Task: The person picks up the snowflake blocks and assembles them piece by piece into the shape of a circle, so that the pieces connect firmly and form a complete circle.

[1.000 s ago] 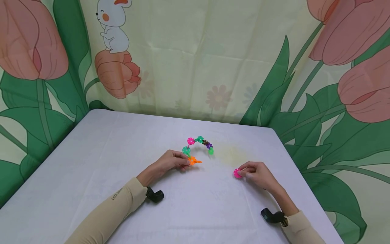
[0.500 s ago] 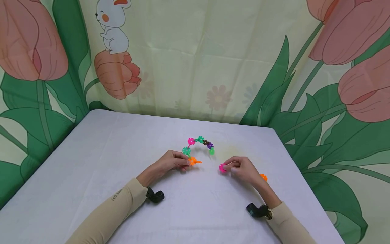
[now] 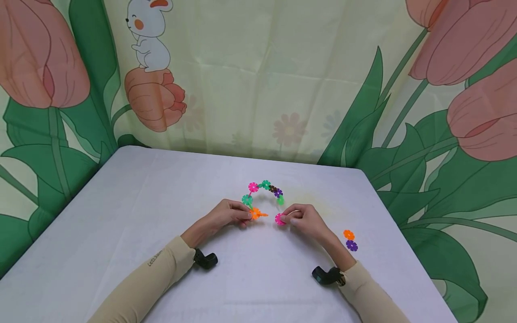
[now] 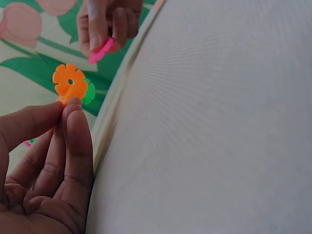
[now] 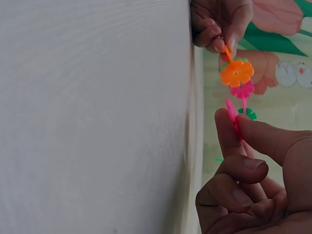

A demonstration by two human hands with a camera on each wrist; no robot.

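Note:
A curved chain of notched plastic snowflake discs (image 3: 266, 184) in orange, green, pink, brown and purple arcs over the middle of the table. My left hand (image 3: 229, 213) pinches an orange disc (image 3: 255, 213) at the chain's near end between thumb and fingertips. Another orange disc (image 4: 70, 81), joined to the pinched one, faces the left wrist camera. In my right hand (image 3: 305, 219), thumb and index finger pinch a single pink disc (image 3: 279, 219), held on edge in the right wrist view. A small gap separates this pink disc from the orange end of the chain.
Loose on the table to the right of my right hand lie an orange disc (image 3: 349, 235) and a purple disc (image 3: 352, 245). A white cloth covers the table (image 3: 181, 179). Behind it hangs a curtain (image 3: 250, 89) printed with tulips and a rabbit.
My right hand has carried the pink disc leftward to near the chain's orange end, uncovering the loose orange and purple discs. My left hand and the chain have stayed nearly still.

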